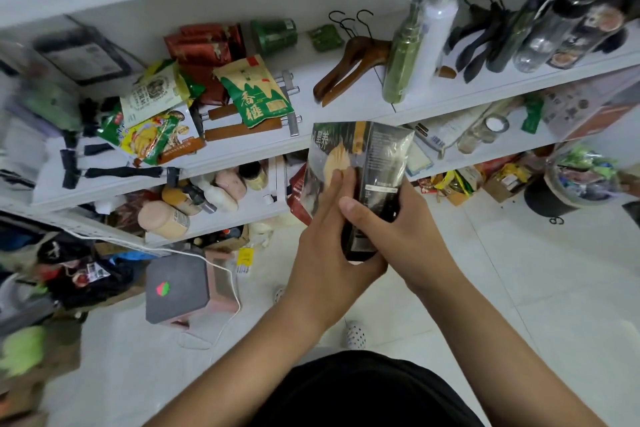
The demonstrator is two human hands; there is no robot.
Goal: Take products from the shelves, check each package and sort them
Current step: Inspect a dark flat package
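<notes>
– Two hands on one dark bag [360, 156]?
– Yes. Left hand [323, 246] and right hand [398, 229] both wrap round its bottom end. It stands tall above them, in front of the shelf [360, 97].

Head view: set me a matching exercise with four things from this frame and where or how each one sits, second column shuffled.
1 dark pouch
2 wooden hanger
3 green bottle
4 grey box

A on the floor
B gripped by the left hand and right hand
C standing upright on the shelf
D lying flat on the same shelf

Pairs: 1-B, 2-D, 3-C, 4-A.
</notes>
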